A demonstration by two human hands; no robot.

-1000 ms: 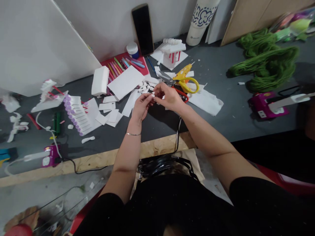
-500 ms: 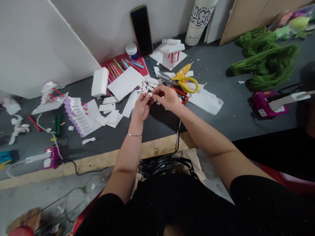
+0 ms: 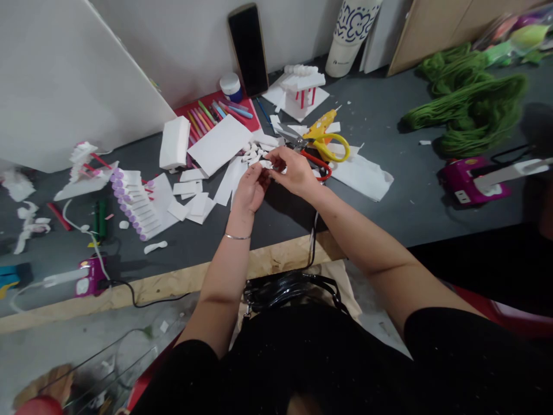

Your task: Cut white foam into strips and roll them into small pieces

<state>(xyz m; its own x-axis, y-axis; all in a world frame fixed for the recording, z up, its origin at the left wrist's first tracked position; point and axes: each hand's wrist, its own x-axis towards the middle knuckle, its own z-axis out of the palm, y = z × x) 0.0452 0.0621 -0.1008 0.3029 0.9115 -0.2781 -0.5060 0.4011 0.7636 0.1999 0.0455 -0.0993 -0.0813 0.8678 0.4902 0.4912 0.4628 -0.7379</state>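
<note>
My left hand (image 3: 250, 187) pinches a small white piece (image 3: 265, 164), perhaps soft clay or foam, between thumb and forefinger. My right hand (image 3: 294, 170) meets it from the other side, its fingertips closed on the same white piece. Just behind the fingers lies a heap of little white lumps (image 3: 254, 151). Scissors with a yellow handle (image 3: 334, 148) and a red-handled tool (image 3: 318, 164) rest right beside my right hand, the latter partly covered by it. White paper strips (image 3: 228, 181) lie to the left of my left hand.
A small white model with red posts (image 3: 305, 86) stands at the back, near a phone (image 3: 248, 52) and a tumbler (image 3: 352, 40). Markers (image 3: 207, 118) and a stepped white-and-purple piece (image 3: 136, 204) are on the left. Green yarn (image 3: 470, 104) and a purple power socket (image 3: 473, 181) sit right.
My right fingers have opened slightly and shifted around the white piece, showing more of it. Both hands stay in nearly the same place.
</note>
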